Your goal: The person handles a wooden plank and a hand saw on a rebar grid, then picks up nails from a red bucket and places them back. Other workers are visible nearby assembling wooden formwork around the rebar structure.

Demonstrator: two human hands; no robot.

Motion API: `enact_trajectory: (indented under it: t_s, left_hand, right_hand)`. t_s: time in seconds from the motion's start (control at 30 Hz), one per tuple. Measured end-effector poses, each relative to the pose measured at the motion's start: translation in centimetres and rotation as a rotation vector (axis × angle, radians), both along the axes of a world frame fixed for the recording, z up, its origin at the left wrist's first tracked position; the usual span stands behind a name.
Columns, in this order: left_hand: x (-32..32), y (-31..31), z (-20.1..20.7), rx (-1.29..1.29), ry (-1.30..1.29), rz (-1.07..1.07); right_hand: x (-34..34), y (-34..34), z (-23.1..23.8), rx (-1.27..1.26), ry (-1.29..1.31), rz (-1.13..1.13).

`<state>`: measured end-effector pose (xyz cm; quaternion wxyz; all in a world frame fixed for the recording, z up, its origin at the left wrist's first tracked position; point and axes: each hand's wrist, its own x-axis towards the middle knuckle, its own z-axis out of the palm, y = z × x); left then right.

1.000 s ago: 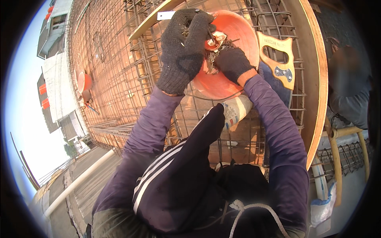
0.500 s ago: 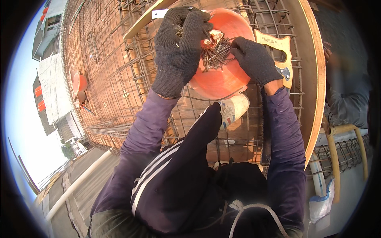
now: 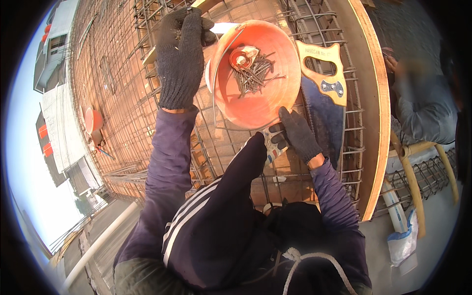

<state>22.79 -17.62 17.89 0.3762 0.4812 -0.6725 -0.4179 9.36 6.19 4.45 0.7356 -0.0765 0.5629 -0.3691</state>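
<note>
We saw a round orange plastic bowl (image 3: 255,93) resting on a grid of steel reinforcing bars (image 3: 123,98), with a loose heap of grey steel nails (image 3: 255,73) and a small roll of tape (image 3: 242,58) lying inside it, toward its far side. Our left hand (image 3: 181,54), in a dark knitted glove, lay flat with fingers spread just left of the bowl's rim, closed on nothing. Our right hand (image 3: 297,133), gloved alike, sat against the bowl's near rim; we could not tell whether its fingers gripped the rim or only touched it. Just right of the bowl lay a handsaw with a pale wooden handle and dark blade (image 3: 324,98), close to the right hand. Our raised knee in dark trousers (image 3: 231,196) and a white shoe (image 3: 272,142) stood below the bowl. A curved wooden formwork board (image 3: 373,108) bounded the bars on the right, and beyond it another person in a grey sleeve (image 3: 425,113) crouched. Rooftops showed far below at the left.
</note>
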Motion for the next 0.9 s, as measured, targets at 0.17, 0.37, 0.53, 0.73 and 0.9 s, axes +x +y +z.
enact_trajectory:
  t_s: [0.17,0.37,0.53,0.73,0.9]
  left_hand:
    - [1.6,-1.1,-2.6,-0.093,-0.226,-0.115]
    - [6.3,-3.5,-2.2,-0.166,-0.504,-0.126]
    - [11.1,1.1,-1.2,0.465,-0.340,0.140]
    - [9.2,1.2,-2.9,0.275,-0.247,0.067]
    - [6.7,0.4,-2.4,0.235,-0.268,-0.070]
  right_hand:
    - [2.0,-0.8,0.0,-0.030,-0.146,-0.279]
    - [2.7,-3.0,2.1,-0.329,0.199,-0.297]
    - [-3.4,-6.6,2.1,-0.658,0.698,0.011]
    - [-8.4,-9.7,1.9,-0.805,0.864,0.221]
    - [-10.7,-13.5,0.4,-0.870,0.940,0.305]
